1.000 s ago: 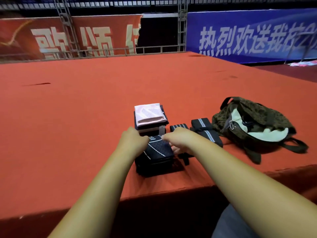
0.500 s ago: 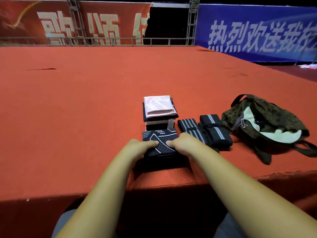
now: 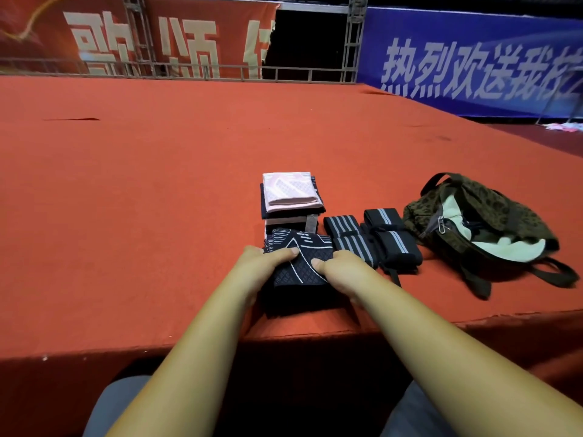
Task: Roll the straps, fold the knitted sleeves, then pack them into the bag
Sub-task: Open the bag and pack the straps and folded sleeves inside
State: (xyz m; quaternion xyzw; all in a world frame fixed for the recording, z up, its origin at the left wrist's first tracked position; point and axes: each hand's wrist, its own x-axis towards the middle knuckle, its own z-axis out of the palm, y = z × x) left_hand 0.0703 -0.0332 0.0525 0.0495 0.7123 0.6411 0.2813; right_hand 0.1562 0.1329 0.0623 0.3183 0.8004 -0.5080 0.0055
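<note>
A dark knitted sleeve (image 3: 301, 257) with white line patterns lies folded near the front edge of the red carpeted platform (image 3: 126, 216). My left hand (image 3: 263, 264) grips its left side with the thumb on top, and my right hand (image 3: 339, 268) grips its right side the same way. Just behind it sits a stack of folded sleeves (image 3: 291, 197) with a pink one on top. To the right lie two rolled black straps (image 3: 348, 239) (image 3: 391, 236) with grey stripes. Further right is the olive patterned bag (image 3: 485, 228), unzipped, with a pale lining showing.
The platform's front edge (image 3: 284, 339) runs just below my hands, with my knees under it. A metal railing and red and blue banners (image 3: 473, 64) stand at the back. The bag's loose strap (image 3: 555, 272) trails toward the front right.
My hands have drawn the dark sleeve toward me and settled on its two sides, thumbs on top. The view has tilted down slightly.
</note>
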